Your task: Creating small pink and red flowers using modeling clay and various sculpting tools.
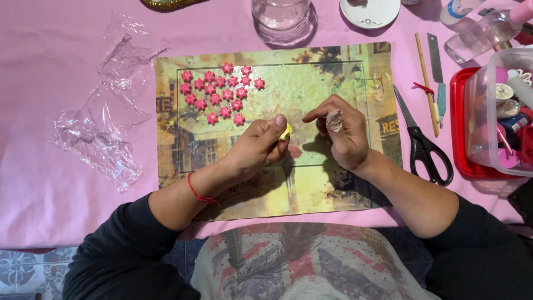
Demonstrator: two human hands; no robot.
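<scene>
Left hand (261,145) pinches a yellow lump (286,132); right hand (341,130) grips a whitish tool (334,120), seemingly upright.

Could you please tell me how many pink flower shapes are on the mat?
20 pink flower shapes, all clustered on the mat's upper left, beyond the left hand; more could lie hidden under it.

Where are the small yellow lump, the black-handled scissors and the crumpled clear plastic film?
small yellow lump (286,132), head view, on its bit showing beside the left thumb.
black-handled scissors (426,151), head view, on the handles.
crumpled clear plastic film (100,119), head view, mid-sheet.
</scene>
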